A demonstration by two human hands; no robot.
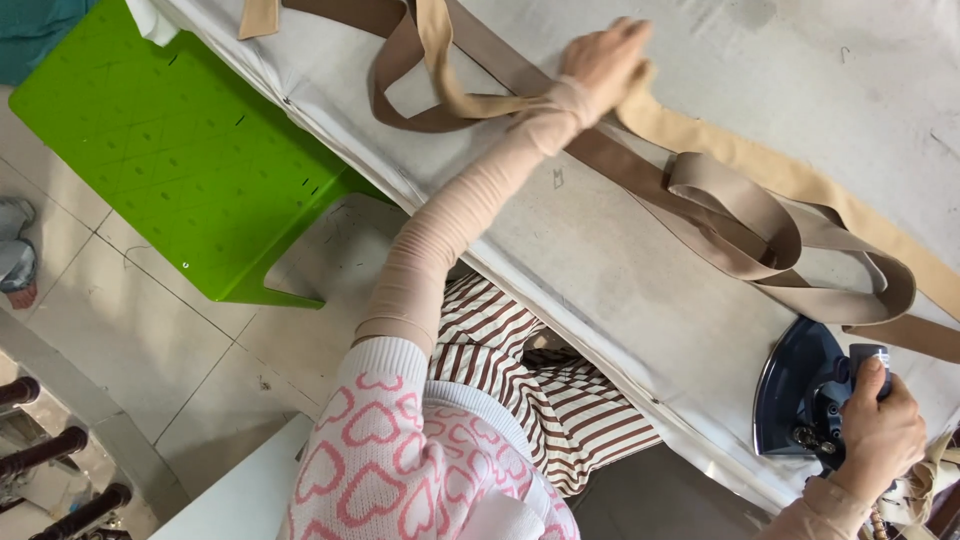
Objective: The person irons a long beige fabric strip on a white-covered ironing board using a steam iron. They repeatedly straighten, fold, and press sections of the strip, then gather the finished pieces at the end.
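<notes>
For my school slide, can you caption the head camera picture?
Left hand presses tan fabric strips on a padded board; right hand grips a dark iron.

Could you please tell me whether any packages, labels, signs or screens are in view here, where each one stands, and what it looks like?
None are in view: only tan fabric strips on a grey-white ironing table, a dark blue iron under the right hand, and a green plastic stool on the floor.
</notes>
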